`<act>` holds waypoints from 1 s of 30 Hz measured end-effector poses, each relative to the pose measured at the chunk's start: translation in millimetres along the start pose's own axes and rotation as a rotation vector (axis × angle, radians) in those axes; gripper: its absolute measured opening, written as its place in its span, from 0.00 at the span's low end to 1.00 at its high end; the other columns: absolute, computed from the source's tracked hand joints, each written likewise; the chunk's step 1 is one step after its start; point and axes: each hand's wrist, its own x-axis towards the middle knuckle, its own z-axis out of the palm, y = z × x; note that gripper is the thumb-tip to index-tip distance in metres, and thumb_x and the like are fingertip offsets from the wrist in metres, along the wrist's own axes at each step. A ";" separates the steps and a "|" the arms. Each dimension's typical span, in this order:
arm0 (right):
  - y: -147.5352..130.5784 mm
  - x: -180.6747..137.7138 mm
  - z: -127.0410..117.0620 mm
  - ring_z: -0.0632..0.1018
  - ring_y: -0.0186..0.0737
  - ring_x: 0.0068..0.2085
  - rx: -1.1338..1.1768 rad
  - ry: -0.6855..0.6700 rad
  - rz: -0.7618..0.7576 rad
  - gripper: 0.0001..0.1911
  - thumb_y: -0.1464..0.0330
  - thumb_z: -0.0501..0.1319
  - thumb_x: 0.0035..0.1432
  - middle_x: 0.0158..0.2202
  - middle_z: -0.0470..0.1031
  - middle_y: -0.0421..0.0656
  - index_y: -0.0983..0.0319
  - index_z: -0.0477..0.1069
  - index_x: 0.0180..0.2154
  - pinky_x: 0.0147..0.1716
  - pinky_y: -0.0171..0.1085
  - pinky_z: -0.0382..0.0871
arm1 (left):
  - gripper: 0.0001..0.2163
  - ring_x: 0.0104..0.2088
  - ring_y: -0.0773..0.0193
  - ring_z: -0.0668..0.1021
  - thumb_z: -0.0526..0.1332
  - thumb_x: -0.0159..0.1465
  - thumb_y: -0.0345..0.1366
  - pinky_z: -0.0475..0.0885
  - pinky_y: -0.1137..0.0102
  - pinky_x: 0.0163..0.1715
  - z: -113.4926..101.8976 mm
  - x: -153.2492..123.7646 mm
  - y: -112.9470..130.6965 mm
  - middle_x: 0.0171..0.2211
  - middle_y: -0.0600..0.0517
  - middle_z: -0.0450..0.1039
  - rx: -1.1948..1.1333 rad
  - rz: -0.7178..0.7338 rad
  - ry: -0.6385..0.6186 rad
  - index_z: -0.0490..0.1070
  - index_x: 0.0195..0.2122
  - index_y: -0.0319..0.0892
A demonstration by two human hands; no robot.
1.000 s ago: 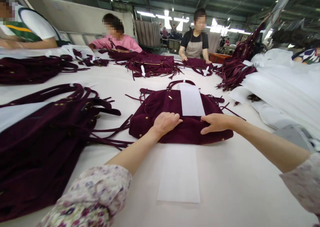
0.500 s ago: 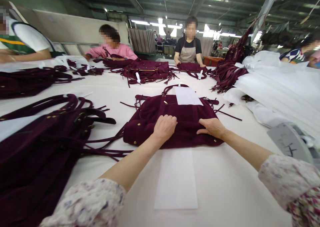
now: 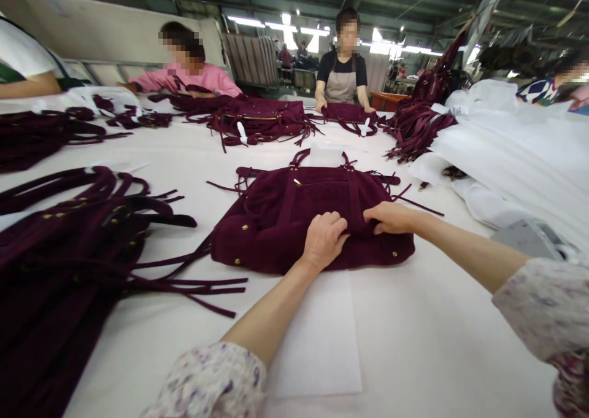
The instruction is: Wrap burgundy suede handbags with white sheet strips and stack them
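A burgundy handbag [image 3: 317, 197] lies on the white table in front of me, its handles pointing away. My left hand [image 3: 326, 240], fingers curled, presses on the lower front of the bag and grips its fabric. Just to the right, my right hand [image 3: 391, 217] pinches the same panel between thumb and fingers. A white sheet of paper [image 3: 329, 356] sticks out from under the bag's near edge. Behind the handles lies another white sheet [image 3: 329, 154]. The bag's gold studs and a small zip pull are visible.
More burgundy bags [image 3: 69, 258] with long straps lie at the left, some straps reaching toward mine. White wrapping material [image 3: 515, 154] and a grey box-like object [image 3: 529, 239] are on the right. Across the table, a person in an apron [image 3: 343, 77] handles another bag [image 3: 345, 112].
My left hand has moved right along the bag, closer to my right hand. The white sheet that lay on the bag's top now lies behind its handles. The view has shifted slightly.
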 end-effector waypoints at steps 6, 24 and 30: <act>-1.7 -35.9 34.1 0.72 0.45 0.46 0.021 0.334 -0.120 0.18 0.70 0.63 0.54 0.44 0.72 0.47 0.61 0.65 0.47 0.44 0.39 0.62 | 0.03 0.39 0.57 0.69 0.58 0.64 0.36 0.61 0.63 0.37 -3.8 -0.8 4.3 0.37 0.48 0.69 0.065 0.055 -0.049 0.66 0.35 0.42; -21.2 -63.4 73.0 0.67 0.42 0.33 -0.477 0.540 -0.137 0.14 0.74 0.48 0.66 0.34 0.71 0.46 0.61 0.72 0.36 0.35 0.41 0.56 | 0.05 0.35 0.58 0.67 0.53 0.68 0.34 0.59 0.62 0.36 -23.3 -12.3 7.0 0.34 0.49 0.66 0.244 0.285 -0.060 0.66 0.35 0.43; -17.9 -84.4 93.6 0.72 0.45 0.44 -0.404 0.552 -0.188 0.25 0.77 0.48 0.64 0.55 0.69 0.48 0.57 0.61 0.61 0.42 0.44 0.64 | 0.07 0.35 0.60 0.66 0.50 0.68 0.29 0.59 0.64 0.37 -32.0 -39.3 -2.8 0.34 0.50 0.67 0.283 0.435 -0.070 0.67 0.37 0.42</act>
